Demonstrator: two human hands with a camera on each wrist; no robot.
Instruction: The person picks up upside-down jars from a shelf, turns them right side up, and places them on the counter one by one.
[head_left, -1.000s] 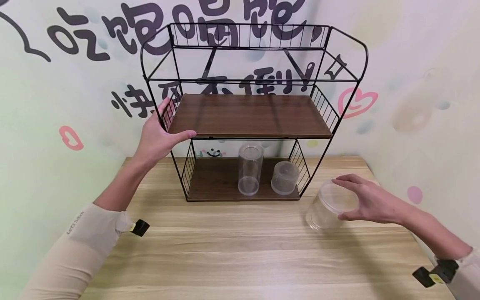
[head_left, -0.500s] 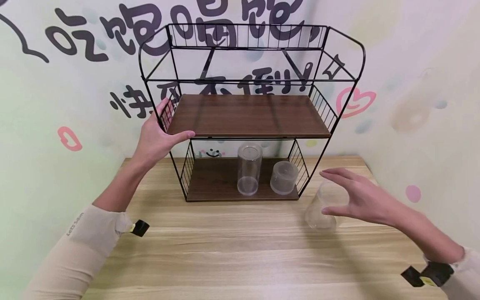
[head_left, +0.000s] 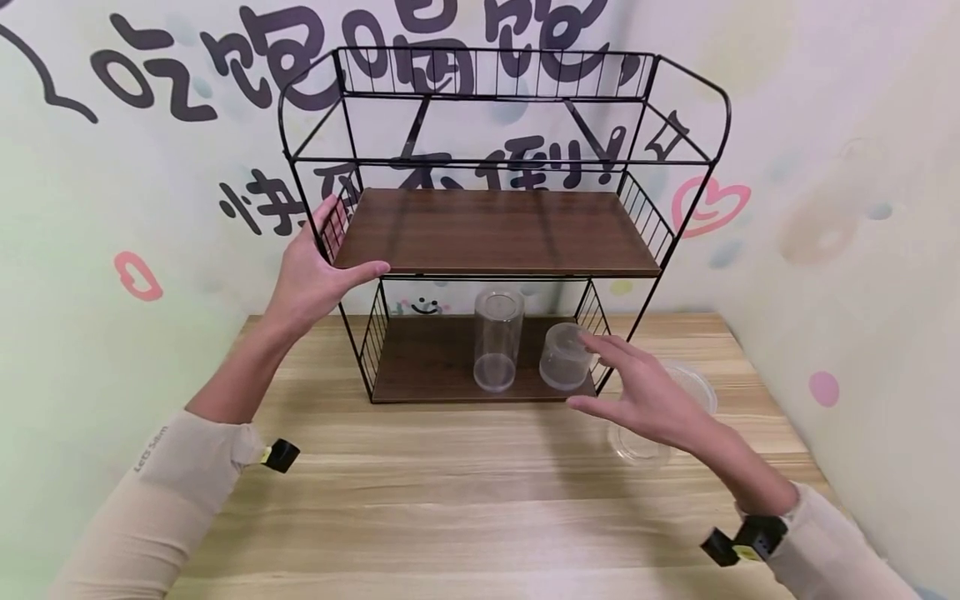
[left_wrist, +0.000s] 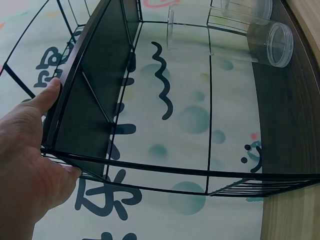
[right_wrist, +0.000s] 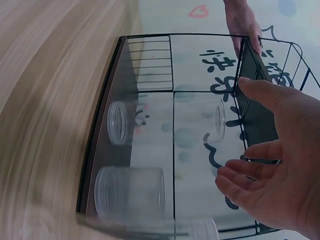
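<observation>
My left hand [head_left: 306,282] grips the left side of a black wire rack [head_left: 495,233] at its middle shelf. Its thumb lies along the shelf's front edge, while the fingers are behind the side wires. My right hand [head_left: 656,392] has thumb and fingers spread apart, with nothing between them. In the head view its fingertips overlap a short clear plastic jar [head_left: 561,367] at the right end of the bottom shelf. A tall clear jar [head_left: 497,346] stands left of that one. On the table, a larger clear jar [head_left: 637,448] is partly hidden behind my right hand.
The rack stands on a light wood table [head_left: 450,500] against a wall [head_left: 825,208] painted with black lettering and hearts. Its top tier is a wire frame [head_left: 495,162] without a board. Black wire side panels [head_left: 647,215] border the shelves.
My right hand has let go of the large jar at the right and moved left towards the short jar. The left hand has stayed on the rack.
</observation>
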